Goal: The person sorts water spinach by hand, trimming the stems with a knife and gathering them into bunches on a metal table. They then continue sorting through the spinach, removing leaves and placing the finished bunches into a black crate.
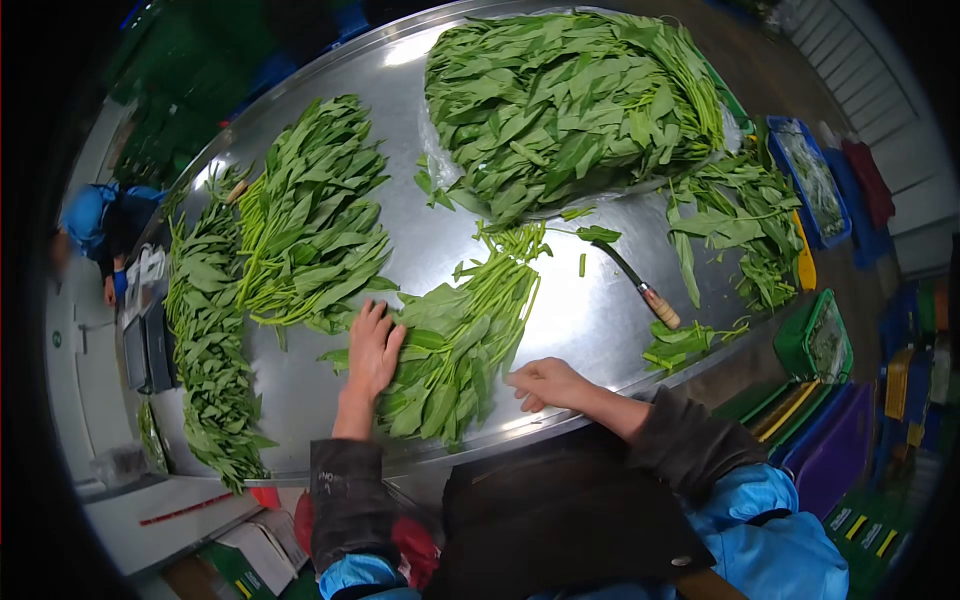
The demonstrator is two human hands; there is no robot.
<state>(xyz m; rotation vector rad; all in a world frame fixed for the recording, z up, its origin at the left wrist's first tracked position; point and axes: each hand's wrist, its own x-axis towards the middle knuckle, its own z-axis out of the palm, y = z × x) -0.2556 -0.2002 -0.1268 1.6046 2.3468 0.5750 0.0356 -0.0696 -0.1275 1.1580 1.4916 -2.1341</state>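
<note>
A loose bunch of leafy green stems point(450, 345) lies in front of me on the metal table, cut ends pointing away. My left hand point(373, 350) rests flat at the bunch's left side, fingers stretched over the leaves. Close by its right edge is my right hand point(548, 385), fingers loosely bent and somewhat apart, with nothing visible in them. A curved knife with a wooden handle point(658, 308) lies right of the bunch. Beyond it sits a large pile of the same greens point(570, 105) on clear plastic.
Two laid-out rows of greens, a wide one point(315, 215) and a narrow one point(210, 340), lie on the left. Loose stems point(745, 215) are at the right edge. Green point(828, 345) and blue point(840, 225) crates stand beyond. A person in blue point(95, 225) is at far left.
</note>
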